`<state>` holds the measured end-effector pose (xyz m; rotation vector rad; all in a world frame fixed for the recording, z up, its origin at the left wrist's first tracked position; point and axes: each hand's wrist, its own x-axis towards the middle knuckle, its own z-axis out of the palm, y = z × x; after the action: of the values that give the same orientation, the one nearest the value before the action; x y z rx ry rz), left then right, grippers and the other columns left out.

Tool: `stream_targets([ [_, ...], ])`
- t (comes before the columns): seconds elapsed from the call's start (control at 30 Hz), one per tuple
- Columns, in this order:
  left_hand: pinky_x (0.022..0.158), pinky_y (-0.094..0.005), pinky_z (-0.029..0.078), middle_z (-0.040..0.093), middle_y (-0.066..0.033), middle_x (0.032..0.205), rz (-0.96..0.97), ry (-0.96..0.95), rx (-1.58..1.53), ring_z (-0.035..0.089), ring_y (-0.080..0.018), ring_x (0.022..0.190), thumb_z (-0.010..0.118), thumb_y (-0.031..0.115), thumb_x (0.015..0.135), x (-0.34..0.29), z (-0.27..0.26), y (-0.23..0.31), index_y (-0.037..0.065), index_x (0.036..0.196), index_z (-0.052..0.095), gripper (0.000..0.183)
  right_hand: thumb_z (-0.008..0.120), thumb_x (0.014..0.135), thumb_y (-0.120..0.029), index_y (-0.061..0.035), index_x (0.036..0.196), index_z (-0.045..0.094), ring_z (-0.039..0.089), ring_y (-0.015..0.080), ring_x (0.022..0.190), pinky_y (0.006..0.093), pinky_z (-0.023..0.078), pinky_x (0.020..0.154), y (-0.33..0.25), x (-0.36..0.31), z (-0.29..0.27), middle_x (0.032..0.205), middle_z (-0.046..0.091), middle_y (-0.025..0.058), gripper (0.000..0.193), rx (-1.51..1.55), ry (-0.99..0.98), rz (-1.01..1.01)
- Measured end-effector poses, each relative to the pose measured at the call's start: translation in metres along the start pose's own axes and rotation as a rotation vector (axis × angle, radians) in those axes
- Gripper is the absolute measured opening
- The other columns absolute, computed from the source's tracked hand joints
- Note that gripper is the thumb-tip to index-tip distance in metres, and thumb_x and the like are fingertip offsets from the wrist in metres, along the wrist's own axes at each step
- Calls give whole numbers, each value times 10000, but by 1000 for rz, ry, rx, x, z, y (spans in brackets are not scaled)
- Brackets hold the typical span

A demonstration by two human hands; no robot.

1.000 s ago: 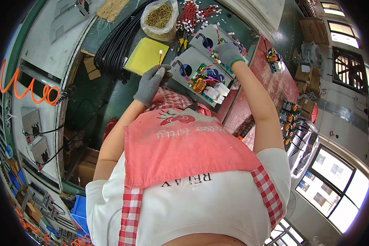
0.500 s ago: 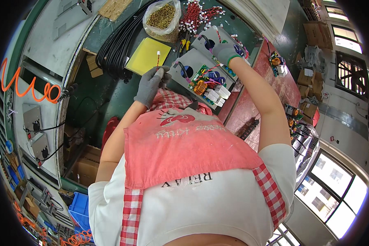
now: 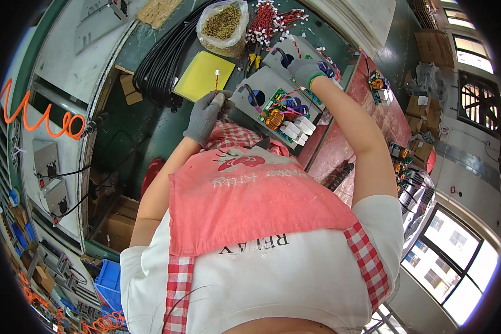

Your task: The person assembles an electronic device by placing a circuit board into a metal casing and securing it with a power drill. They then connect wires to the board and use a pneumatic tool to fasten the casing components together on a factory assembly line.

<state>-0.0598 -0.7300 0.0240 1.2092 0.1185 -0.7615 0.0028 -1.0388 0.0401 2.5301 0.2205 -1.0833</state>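
My left hand (image 3: pixel 205 116), in a grey glove, is closed on a thin red-and-black wire lead (image 3: pixel 216 83); its white plug points up above the fingers. Just right of it a grey metal panel (image 3: pixel 256 80) carries a green circuit board (image 3: pixel 274 109) with a copper coil, blue coils and white blocks. My right hand (image 3: pixel 306 72), also gloved, rests over the board of a second grey panel (image 3: pixel 275 58) behind the first. The back of that hand hides its fingers, and a red-and-black wire (image 3: pixel 297 47) runs down close to it.
Yellow sheets (image 3: pixel 203 76), a coil of black cable (image 3: pixel 160 72) and a clear bag of small brass-coloured parts (image 3: pixel 222 28) lie on the green bench. Beyond are yellow-handled pliers (image 3: pixel 254 59) and a heap of red wire leads (image 3: pixel 263 22). Another circuit board (image 3: pixel 379 84) sits at right.
The view has shifted slightly. Both hands stay almost where they were, the left still gripping the wire lead and the right still over the rear panel.
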Motion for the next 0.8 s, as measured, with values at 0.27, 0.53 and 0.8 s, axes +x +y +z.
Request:
stream_targets([
  [0.27, 649, -231, 451, 634, -46, 870, 3, 29, 8, 563, -95, 743, 444, 234, 948, -7, -5, 3, -1, 1079, 612, 318, 552, 827, -71, -1, 1001, 672, 666, 333, 887, 406, 532, 729, -7, 2, -14, 992, 670, 172, 222, -106, -3, -108],
  [0.53, 670, -226, 446, 633, -44, 869, -6, 45, -9, 558, -91, 749, 451, 242, 945, -8, -7, 6, -4, 1085, 605, 323, 557, 820, -77, 17, 990, 669, 664, 335, 884, 408, 526, 740, 0, 12, -4, 977, 669, 182, 224, -75, 9, -88],
  [0.8, 668, -231, 448, 631, -42, 871, -21, 48, 3, 556, -92, 742, 452, 243, 943, -6, -4, 4, 2, 1086, 606, 320, 488, 866, -127, 13, 992, 656, 661, 340, 871, 428, 516, 749, 15, 0, -7, 961, 667, 184, 252, 63, -82, -41],
])
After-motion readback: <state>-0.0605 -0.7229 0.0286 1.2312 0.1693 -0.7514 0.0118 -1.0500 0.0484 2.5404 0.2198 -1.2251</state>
